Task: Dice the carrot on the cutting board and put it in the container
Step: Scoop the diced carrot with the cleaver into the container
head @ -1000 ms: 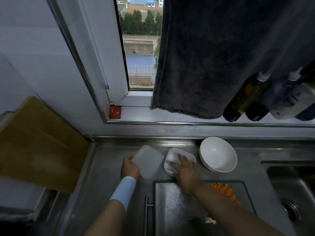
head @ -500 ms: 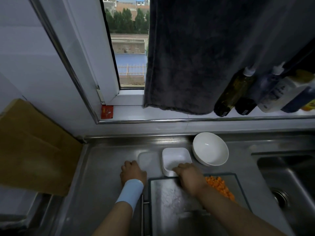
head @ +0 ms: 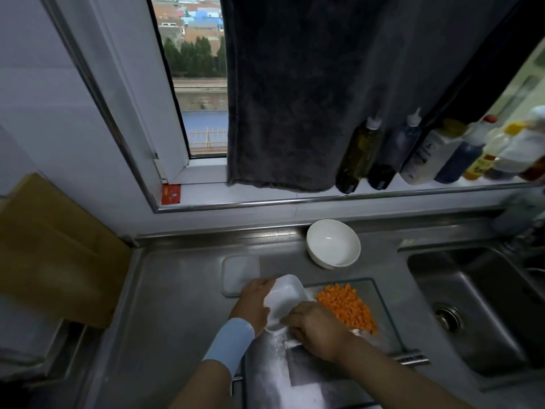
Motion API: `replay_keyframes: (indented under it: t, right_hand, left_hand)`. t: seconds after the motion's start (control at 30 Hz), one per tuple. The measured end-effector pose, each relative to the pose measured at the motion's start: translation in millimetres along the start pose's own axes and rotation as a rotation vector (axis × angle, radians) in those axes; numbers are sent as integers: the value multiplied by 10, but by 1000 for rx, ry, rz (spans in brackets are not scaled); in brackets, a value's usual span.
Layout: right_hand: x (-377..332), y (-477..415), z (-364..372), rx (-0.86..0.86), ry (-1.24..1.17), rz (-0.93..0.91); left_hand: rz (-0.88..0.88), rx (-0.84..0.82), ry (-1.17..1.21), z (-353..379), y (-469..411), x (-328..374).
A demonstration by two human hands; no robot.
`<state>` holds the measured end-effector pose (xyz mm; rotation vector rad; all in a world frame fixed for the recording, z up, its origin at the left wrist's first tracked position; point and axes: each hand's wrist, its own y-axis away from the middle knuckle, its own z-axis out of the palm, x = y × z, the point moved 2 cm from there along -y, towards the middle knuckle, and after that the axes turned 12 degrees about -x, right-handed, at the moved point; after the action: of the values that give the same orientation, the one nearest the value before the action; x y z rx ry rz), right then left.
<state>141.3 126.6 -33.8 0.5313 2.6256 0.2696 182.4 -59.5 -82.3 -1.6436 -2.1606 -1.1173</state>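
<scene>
Head view: left hand point(head: 253, 301) gripped the white plastic container point(head: 285, 295) by its left side and held it tilted, with the open side toward the carrot and the near end low over the cutting board point(head: 267, 376). Light blue wristband point(head: 229, 343) sat on the left wrist. Right hand point(head: 317, 330) was at the container's near end with its fingers curled. I could not tell whether it gripped the container or the flat dark blade-like piece point(head: 312, 367) lying under it.

Diced carrot point(head: 345, 305) lay in one orange pile on the far right part of the cutting board, just right of the container. No carrot was visible inside the container. A metal handle point(head: 413, 357) stuck out at the board's right edge.

The translucent lid point(head: 240, 268) lay flat on the steel counter point(head: 177, 290), just beyond the left hand. An empty white bowl point(head: 333, 243) stood upright behind the board, near the back edge. The sink point(head: 477, 305) was to the right.

A row of bottles point(head: 358, 154) stood on the window sill, and a dark towel point(head: 295, 98) hung over the window. A small red card point(head: 171, 194) was at the sill's left corner. A brown wooden board point(head: 53, 246) leaned against the wall at far left.
</scene>
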Motion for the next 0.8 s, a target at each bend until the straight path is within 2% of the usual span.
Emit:
replay_keyframes:
  t: [0.13,0.2,0.33,0.5,0.7,0.8]
  right_hand:
    - [147,349,-98,164,-103,87]
    - [329,571,-113,175,-91,128]
    - [564,1015,-35,-57,2,240]
    - [735,1339,260,-247,228,293]
    - [803,1336,429,-206,264,304]
    - [861,1394,518,-180,201,282]
  left_hand:
    - [28,86,23,50,189,121]
    - [16,159,-38,50,260,191]
    - [46,274,-143,140,396,547]
    - [39,306,-43,440,477,1015]
    - [-3,355,26,670,644,1194]
    - [-7,433,92,632,768,1280]
